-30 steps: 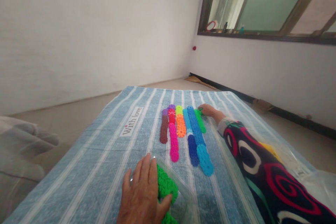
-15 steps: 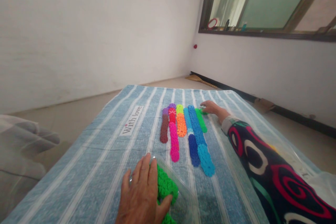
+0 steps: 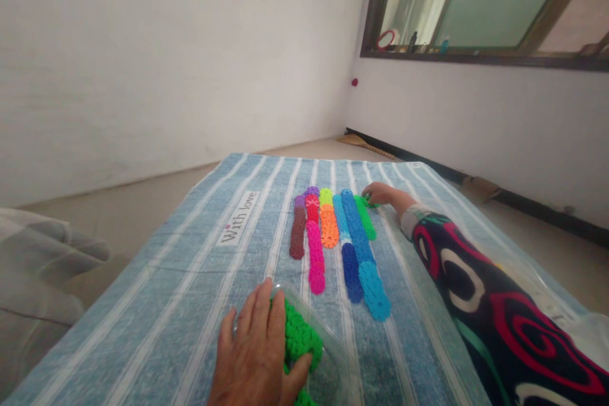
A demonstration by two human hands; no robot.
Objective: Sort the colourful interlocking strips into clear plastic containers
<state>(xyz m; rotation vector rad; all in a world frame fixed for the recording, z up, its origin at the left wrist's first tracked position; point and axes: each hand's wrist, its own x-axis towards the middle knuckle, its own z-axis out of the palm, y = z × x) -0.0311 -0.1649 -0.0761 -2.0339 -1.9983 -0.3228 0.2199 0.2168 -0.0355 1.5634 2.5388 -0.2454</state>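
My left hand (image 3: pixel 254 339) lies palm down over the rim of a clear plastic box (image 3: pixel 328 339), fingers stretched out and thumb apart. Inside the box sit many green notched discs (image 3: pixel 302 336). Out at the far side of the table, my right hand (image 3: pixel 380 194) has its fingertips pinched on small green discs, partly hidden by the hand. They are at the top end of a short green row (image 3: pixel 365 219). Left of it lie overlapping rows of discs: a blue row (image 3: pixel 359 235), an orange row (image 3: pixel 329 225), a pink row (image 3: pixel 316 260) and a brown row (image 3: pixel 297 235).
A blue-and-white striped cloth (image 3: pixel 190 292) with "With love" lettering covers the table. Clear plastic wrapping (image 3: pixel 533 279) lies by my right sleeve (image 3: pixel 480 304). Sheer pale fabric (image 3: pixel 42 260) hangs at the left. Walls and a window (image 3: pixel 495 0) stand beyond.
My right hand has shifted slightly, its fingers curling down and closing on the green discs at the row's far end. My left hand stays where it was on the box.
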